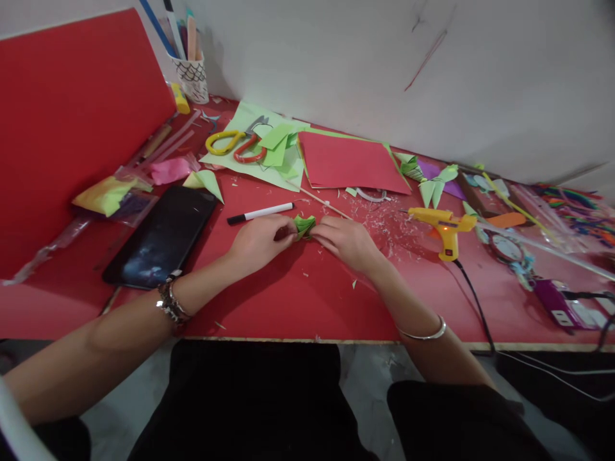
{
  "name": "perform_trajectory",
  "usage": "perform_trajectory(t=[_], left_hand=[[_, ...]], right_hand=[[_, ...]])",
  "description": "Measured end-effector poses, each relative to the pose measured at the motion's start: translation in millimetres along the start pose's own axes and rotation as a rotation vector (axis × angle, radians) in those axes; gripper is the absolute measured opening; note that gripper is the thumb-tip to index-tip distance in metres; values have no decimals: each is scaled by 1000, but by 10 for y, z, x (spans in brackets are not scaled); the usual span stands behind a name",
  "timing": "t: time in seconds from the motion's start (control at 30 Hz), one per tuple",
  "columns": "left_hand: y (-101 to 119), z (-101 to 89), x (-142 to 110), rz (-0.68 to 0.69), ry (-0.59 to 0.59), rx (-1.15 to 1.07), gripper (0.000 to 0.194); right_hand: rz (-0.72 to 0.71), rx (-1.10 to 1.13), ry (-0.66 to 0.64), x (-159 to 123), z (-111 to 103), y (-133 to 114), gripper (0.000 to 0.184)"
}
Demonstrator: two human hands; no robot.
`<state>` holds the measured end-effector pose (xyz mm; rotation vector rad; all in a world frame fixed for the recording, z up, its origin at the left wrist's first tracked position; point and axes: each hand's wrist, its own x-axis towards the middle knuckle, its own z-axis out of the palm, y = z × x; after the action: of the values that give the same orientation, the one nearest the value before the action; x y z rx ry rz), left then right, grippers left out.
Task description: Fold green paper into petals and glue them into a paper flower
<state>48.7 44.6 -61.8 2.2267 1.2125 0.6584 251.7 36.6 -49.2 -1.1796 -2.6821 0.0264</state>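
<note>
Green paper piece (304, 226), creased or pleated, is sitting between both hands just above the near-middle part of the red tabletop (298, 314). Left hand (263, 242) is closing thumb and forefinger in a small loop, tips pinching the piece's left edge. Right hand (350, 242) is bending its fingers inward, tips gripping the right edge; thumb is hiding, so exact grip there can't be told. Fine fold detail: too small to tell.

Handling, my judgement: thin paper is likely creasing wherever it's being pressed, so a light pinch near the edges, both sides level, should be working best; one hand steadying while the other is shaping, no pulling apart.

Just beyond the hands, a capped marker (262, 212) is lying on the left and a thin stick (314, 197) is slanting behind. Yellow glue gun (449, 232) is resting to the right, orange light glowing; probably hot, so the right forearm is best staying clear. Clear shavings are littering the area beside it. Farther out, scissors (252, 135) are lying on a pale green sheet (240, 121), a red sheet (353, 163) is lying beside that, and a phone (161, 237) is resting left of the left hand.
</note>
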Motion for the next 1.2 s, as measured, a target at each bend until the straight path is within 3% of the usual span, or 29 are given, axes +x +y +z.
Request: perform_trajectory(t=[0.47, 1.2], left_hand=[[-10, 33, 1, -13, -7, -12, 11], [17, 36, 2, -16, -34, -7, 10]], right_hand=[[-17, 138, 45, 14, 65, -45, 26], [-53, 33, 45, 31, 45, -103, 29]])
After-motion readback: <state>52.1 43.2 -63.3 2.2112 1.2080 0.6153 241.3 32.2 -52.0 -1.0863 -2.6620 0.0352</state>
